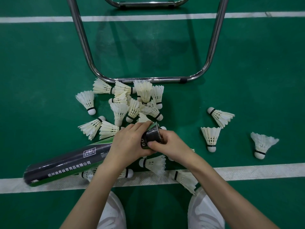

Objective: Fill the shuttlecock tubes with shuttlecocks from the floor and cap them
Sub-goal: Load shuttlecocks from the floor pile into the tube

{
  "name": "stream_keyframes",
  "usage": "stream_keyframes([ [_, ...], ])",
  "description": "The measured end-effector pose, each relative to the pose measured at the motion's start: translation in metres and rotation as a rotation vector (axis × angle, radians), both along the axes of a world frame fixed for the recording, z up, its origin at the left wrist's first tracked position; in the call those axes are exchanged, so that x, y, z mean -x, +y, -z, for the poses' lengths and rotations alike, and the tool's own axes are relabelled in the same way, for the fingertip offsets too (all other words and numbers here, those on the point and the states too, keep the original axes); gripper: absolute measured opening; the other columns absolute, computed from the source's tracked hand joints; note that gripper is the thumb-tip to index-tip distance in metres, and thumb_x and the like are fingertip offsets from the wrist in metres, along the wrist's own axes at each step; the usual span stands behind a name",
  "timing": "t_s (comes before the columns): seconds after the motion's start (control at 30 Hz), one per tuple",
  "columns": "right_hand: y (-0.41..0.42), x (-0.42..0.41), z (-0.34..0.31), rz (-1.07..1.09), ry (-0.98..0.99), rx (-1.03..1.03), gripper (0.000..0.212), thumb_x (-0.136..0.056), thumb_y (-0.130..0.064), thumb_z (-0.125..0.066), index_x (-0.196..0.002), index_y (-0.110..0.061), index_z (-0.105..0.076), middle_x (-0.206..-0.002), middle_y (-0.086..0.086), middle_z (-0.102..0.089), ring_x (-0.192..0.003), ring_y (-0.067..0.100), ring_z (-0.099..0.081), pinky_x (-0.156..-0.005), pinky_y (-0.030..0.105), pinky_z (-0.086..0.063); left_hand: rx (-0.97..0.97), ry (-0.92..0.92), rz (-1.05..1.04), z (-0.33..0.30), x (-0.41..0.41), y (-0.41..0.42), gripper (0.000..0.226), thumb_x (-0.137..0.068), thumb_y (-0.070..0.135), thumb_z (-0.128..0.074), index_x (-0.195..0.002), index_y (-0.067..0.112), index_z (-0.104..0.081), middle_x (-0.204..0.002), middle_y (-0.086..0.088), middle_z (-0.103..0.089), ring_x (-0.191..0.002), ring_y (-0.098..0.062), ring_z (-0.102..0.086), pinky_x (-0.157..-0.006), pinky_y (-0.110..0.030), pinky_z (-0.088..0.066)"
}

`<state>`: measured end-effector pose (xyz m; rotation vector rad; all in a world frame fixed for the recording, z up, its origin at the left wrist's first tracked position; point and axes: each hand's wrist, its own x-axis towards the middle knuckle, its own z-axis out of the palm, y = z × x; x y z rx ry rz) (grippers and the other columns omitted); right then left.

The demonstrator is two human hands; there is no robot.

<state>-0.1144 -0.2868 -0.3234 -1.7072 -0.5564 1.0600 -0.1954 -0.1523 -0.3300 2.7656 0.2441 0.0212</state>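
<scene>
A long black and green shuttlecock tube (66, 164) lies tilted across the green floor, its far end raised at the centre. My left hand (130, 142) grips the tube just below that end. My right hand (168, 144) curls its fingers round the tube's rim (152, 134); whether it holds a cap or a shuttlecock there is hidden. Several white feather shuttlecocks (132, 103) lie in a heap just beyond my hands. More lie under my arms on the white line (153, 163).
A chrome tube chair frame (148, 79) stands on the floor right behind the heap. Three loose shuttlecocks (212, 138) lie apart at the right. My two white shoes (206, 210) show at the bottom edge. White court lines cross the floor.
</scene>
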Motion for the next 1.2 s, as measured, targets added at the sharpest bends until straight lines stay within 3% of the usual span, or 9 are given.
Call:
stream_keyframes([
  [0.07,0.001,0.002,-0.002,-0.003,0.013,-0.001,0.027,-0.082,-0.002,-0.062,-0.078,-0.029,-0.060,-0.069,-0.016,-0.064,-0.067,-0.006,-0.058,-0.067,0.013,-0.046,-0.001,-0.002,0.007,0.002,0.001,0.000,0.080,-0.051,0.044,-0.081,-0.122,0.013,-0.057,-0.103,-0.001,-0.068,-0.085,-0.024,-0.064,-0.055,-0.029,-0.043],
  [0.13,0.002,0.003,-0.003,0.006,0.027,0.004,0.032,-0.081,0.000,-0.063,-0.074,-0.031,-0.059,-0.059,-0.022,-0.062,-0.061,-0.010,-0.056,-0.062,0.008,-0.042,0.003,-0.005,0.011,0.002,0.002,0.000,0.079,-0.054,0.047,-0.076,-0.122,0.013,-0.057,-0.104,-0.001,-0.067,-0.085,-0.023,-0.064,-0.055,-0.028,-0.041],
  [0.2,0.002,0.004,-0.004,0.014,0.031,0.000,0.032,-0.081,0.000,-0.063,-0.074,-0.031,-0.059,-0.060,-0.020,-0.062,-0.061,-0.010,-0.056,-0.062,0.008,-0.041,0.003,-0.011,0.010,0.002,0.002,0.000,0.078,-0.055,0.051,-0.069,-0.122,0.014,-0.057,-0.105,0.000,-0.067,-0.086,-0.022,-0.064,-0.055,-0.029,-0.043],
  [0.4,0.001,0.004,-0.003,0.003,0.056,-0.008,0.028,-0.081,-0.003,-0.064,-0.078,-0.031,-0.061,-0.074,-0.014,-0.064,-0.068,-0.006,-0.058,-0.069,0.015,-0.046,0.002,-0.014,0.028,0.003,0.002,-0.001,0.077,-0.055,0.047,-0.077,-0.122,0.013,-0.057,-0.105,-0.001,-0.067,-0.085,-0.023,-0.063,-0.058,-0.030,-0.044],
  [0.6,-0.003,-0.001,-0.003,-0.028,0.101,-0.012,0.020,-0.084,-0.005,-0.064,-0.080,-0.025,-0.062,-0.076,-0.008,-0.064,-0.071,0.001,-0.060,-0.070,0.019,-0.048,-0.030,-0.020,0.019,0.002,0.001,-0.004,0.077,-0.061,0.064,-0.055,-0.122,0.016,-0.057,-0.107,0.003,-0.067,-0.086,-0.018,-0.063,-0.059,-0.029,-0.047],
  [0.73,-0.008,-0.003,-0.004,0.008,0.110,-0.037,0.011,-0.086,-0.011,-0.063,-0.089,-0.021,-0.064,-0.083,-0.006,-0.067,-0.077,0.003,-0.063,-0.072,0.017,-0.049,-0.015,-0.025,0.021,0.003,0.002,-0.006,0.080,-0.060,0.062,-0.067,-0.124,0.015,-0.055,-0.110,0.001,-0.066,-0.091,-0.019,-0.064,-0.065,-0.032,-0.050],
  [0.83,-0.012,-0.008,-0.006,0.104,0.147,-0.080,0.013,-0.084,-0.007,-0.063,-0.095,-0.014,-0.065,-0.087,0.000,-0.069,-0.081,0.004,-0.065,-0.074,0.015,-0.050,-0.007,-0.029,0.013,0.001,0.001,-0.006,0.080,-0.061,0.064,-0.062,-0.124,0.015,-0.054,-0.110,0.001,-0.066,-0.092,-0.020,-0.063,-0.067,-0.034,-0.051],
  [0.97,-0.015,-0.013,-0.011,0.124,0.194,-0.090,0.014,-0.084,-0.004,-0.062,-0.094,-0.013,-0.065,-0.087,-0.001,-0.069,-0.079,0.000,-0.066,-0.071,0.010,-0.047,-0.023,-0.017,0.005,-0.002,-0.001,-0.004,0.085,-0.053,0.058,-0.077,-0.122,0.014,-0.056,-0.107,-0.001,-0.067,-0.090,-0.021,-0.064,-0.065,-0.035,-0.052],
  [1.2,-0.018,-0.025,-0.028,0.129,0.069,-0.061,0.011,-0.087,-0.012,-0.060,-0.096,-0.016,-0.065,-0.089,0.000,-0.070,-0.081,0.000,-0.065,-0.075,0.009,-0.047,-0.033,-0.033,-0.067,-0.017,-0.005,-0.003,0.085,-0.052,0.056,-0.077,-0.122,0.014,-0.056,-0.106,-0.001,-0.067,-0.085,-0.023,-0.064,-0.063,-0.033,-0.051],
])
